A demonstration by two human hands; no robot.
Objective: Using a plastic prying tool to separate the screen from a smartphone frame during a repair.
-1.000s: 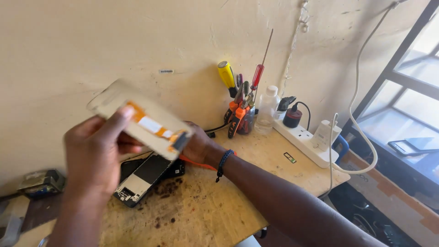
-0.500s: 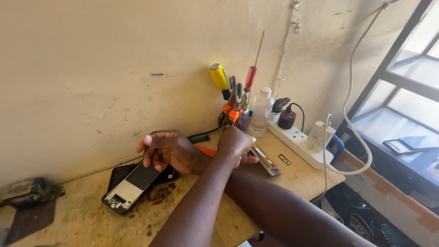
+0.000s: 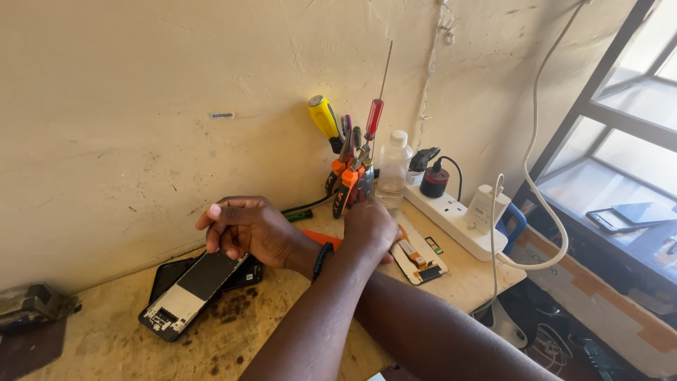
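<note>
My arms are crossed over a worn wooden bench [image 3: 282,331]. My left hand [image 3: 370,226] reaches to the right and presses down on a thin white screen panel [image 3: 423,261] with an orange flex strip, which lies flat on the bench. My right hand [image 3: 247,227], with a dark bracelet at the wrist, is at the left. Its fingers curl over the top end of an opened black phone body [image 3: 187,296]. That phone lies across another dark phone part [image 3: 166,271].
A holder of screwdrivers and orange-handled pliers [image 3: 352,166] stands against the wall, beside a clear plastic bottle [image 3: 391,166]. A white power strip [image 3: 458,219] with plugs and a white cable runs along the right edge. A metal tool [image 3: 32,303] lies at the far left.
A second ago both hands held the white panel up at the left. My left hand then carried it across to the right and laid it down, while my right hand dropped onto the phone.
</note>
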